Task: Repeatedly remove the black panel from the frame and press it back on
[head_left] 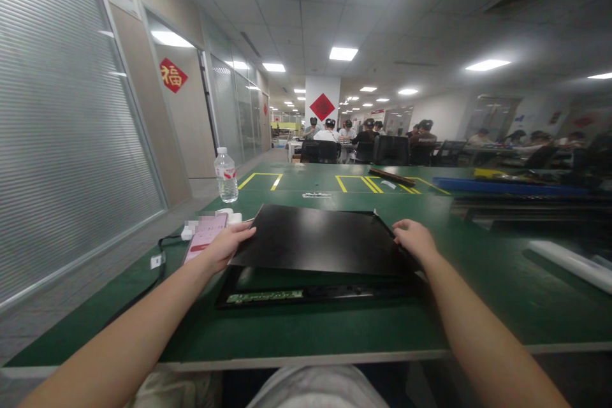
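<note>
A flat black rectangular panel (325, 239) is held slightly raised and tilted over a thin black frame (356, 292). My left hand (230, 244) is closed on the panel's left edge, thumb on top. At the opposite side my right hand (415, 241) has its fingers pinched at the right edge, where panel and frame lie close together. Along the near side of the frame shows a green circuit board strip (265, 297). The panel hides most of the frame's inside.
Left of the panel lie a phone (205, 237) and a dark cable (160, 268); a water bottle (226, 175) stands behind. Yellow tape marks the green table (306, 341). A brown bar (392, 177), blue tray (507, 187) and white roll (574, 264) lie right. People sit far off.
</note>
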`<state>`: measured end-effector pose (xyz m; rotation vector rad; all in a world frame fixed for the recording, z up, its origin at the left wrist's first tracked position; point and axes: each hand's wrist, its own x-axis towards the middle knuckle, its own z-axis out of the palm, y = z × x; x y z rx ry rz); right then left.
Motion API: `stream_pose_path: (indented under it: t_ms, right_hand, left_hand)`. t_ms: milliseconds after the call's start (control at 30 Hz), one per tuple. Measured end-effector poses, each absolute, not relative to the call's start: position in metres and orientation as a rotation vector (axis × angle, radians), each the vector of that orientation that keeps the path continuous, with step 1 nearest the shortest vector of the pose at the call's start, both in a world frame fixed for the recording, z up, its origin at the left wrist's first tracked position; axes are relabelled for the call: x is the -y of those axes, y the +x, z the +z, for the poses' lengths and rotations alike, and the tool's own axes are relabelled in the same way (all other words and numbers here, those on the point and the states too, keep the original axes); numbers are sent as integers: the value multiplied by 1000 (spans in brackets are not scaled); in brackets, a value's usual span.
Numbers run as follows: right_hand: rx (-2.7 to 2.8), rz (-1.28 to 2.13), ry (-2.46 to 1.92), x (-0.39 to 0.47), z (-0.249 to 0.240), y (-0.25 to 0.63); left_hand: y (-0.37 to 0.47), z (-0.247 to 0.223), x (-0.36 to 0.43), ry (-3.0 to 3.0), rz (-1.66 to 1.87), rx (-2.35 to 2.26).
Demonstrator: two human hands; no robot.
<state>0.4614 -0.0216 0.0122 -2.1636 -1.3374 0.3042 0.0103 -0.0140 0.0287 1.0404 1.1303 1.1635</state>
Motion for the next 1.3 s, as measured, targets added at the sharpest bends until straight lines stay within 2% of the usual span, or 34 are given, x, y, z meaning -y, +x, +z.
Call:
stream_pose_path:
  t_ms: [733, 1300]
  right_hand:
    - [1405, 334, -2126, 16, 4, 471]
    - [1429, 312, -2114, 13, 1, 473]
  left_hand:
    - [9, 18, 9, 1046, 1163, -1086]
    - [14, 23, 16, 1118, 1187, -1257]
